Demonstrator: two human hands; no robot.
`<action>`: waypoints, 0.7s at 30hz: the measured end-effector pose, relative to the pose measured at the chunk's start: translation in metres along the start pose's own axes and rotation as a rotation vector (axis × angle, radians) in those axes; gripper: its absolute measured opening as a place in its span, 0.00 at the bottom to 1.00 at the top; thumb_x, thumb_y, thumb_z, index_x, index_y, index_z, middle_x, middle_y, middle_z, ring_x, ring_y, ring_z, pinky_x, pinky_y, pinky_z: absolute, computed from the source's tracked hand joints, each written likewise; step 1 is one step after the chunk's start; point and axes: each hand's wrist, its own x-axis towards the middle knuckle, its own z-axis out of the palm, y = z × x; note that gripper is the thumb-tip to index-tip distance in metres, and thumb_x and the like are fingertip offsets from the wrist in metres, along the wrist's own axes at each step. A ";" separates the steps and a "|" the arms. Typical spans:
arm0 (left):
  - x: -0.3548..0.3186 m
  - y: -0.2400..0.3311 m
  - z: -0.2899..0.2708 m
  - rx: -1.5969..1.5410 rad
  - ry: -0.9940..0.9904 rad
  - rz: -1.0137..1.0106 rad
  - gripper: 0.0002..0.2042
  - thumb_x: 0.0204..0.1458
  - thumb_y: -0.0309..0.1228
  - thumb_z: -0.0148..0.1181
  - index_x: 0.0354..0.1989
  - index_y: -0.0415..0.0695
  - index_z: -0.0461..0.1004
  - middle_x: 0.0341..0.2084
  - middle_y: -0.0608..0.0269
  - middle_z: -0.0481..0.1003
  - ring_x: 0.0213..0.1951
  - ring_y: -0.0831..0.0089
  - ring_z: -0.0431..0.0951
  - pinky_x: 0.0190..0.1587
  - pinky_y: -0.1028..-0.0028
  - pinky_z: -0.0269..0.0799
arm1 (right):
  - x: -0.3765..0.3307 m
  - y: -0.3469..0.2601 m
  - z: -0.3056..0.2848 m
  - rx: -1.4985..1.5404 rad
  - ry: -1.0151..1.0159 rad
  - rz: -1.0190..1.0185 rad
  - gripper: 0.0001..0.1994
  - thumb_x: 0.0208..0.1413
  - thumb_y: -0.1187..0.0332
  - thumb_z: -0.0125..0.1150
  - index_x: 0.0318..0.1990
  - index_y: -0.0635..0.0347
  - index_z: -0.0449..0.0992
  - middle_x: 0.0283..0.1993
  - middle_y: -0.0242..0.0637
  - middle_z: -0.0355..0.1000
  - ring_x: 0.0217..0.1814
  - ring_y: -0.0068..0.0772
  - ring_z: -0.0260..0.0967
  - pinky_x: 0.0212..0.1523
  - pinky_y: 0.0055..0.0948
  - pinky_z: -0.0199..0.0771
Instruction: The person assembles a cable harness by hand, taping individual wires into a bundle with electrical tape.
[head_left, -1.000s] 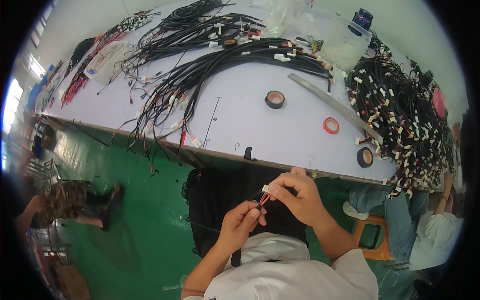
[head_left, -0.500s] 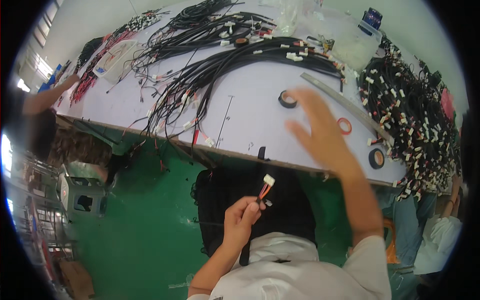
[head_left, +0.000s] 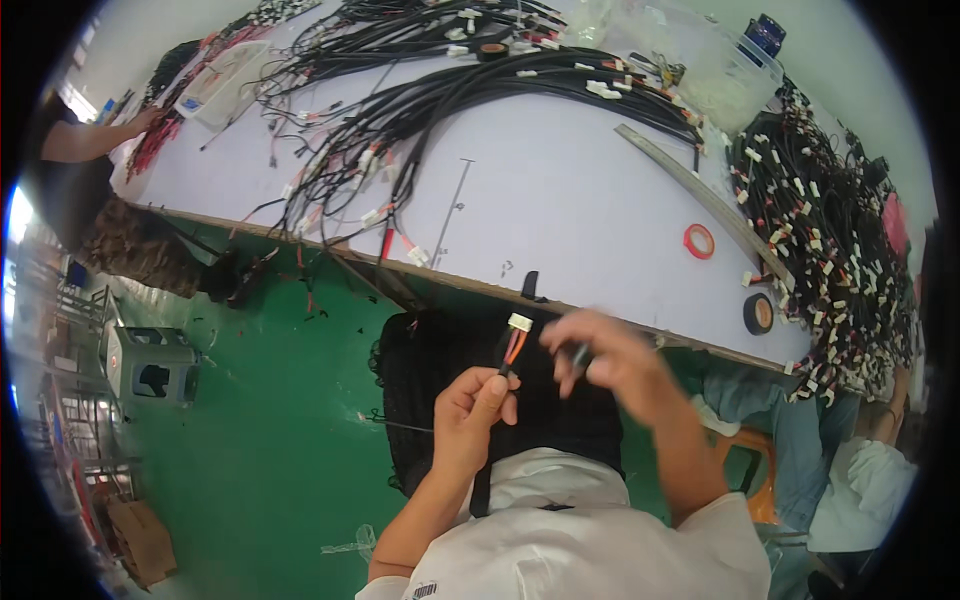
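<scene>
My left hand pinches a wire harness just below its loose orange and dark wires. A white plug connector tops those wires and points up toward the table edge. Close by on the right, my right hand is curled around a roll of black tape, blurred by motion and partly covered by the fingers. Both hands are in front of the table, above my lap.
On the white table lie black cable bundles, a steel ruler, a red tape roll and another black tape roll. A harness heap covers the right end. At far left is another person's arm.
My right hand has picked up the black tape roll from the table and come back beside my left hand. The left hand still grips the harness, its connector now more upright.
</scene>
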 end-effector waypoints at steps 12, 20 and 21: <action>-0.007 -0.006 0.010 0.149 -0.121 -0.007 0.10 0.58 0.33 0.52 0.33 0.38 0.73 0.17 0.71 0.66 0.20 0.86 0.61 0.23 0.84 0.54 | -0.017 0.058 0.017 0.287 0.082 0.178 0.03 0.53 0.75 0.54 0.32 0.65 0.72 0.39 0.31 0.63 0.32 0.19 0.61 0.33 0.21 0.63; -0.016 -0.008 0.014 0.339 -0.140 -0.044 0.12 0.57 0.35 0.54 0.32 0.36 0.72 0.16 0.69 0.68 0.19 0.85 0.63 0.23 0.83 0.57 | -0.013 0.061 0.024 0.176 0.194 0.226 0.08 0.57 0.69 0.52 0.35 0.64 0.75 0.32 0.29 0.65 0.31 0.17 0.60 0.31 0.19 0.61; -0.015 -0.008 0.013 0.330 -0.147 -0.048 0.12 0.57 0.34 0.54 0.32 0.36 0.72 0.16 0.68 0.68 0.19 0.85 0.63 0.23 0.83 0.58 | -0.013 0.058 0.024 0.172 0.176 0.347 0.11 0.60 0.67 0.49 0.36 0.64 0.75 0.29 0.28 0.65 0.30 0.17 0.59 0.29 0.18 0.60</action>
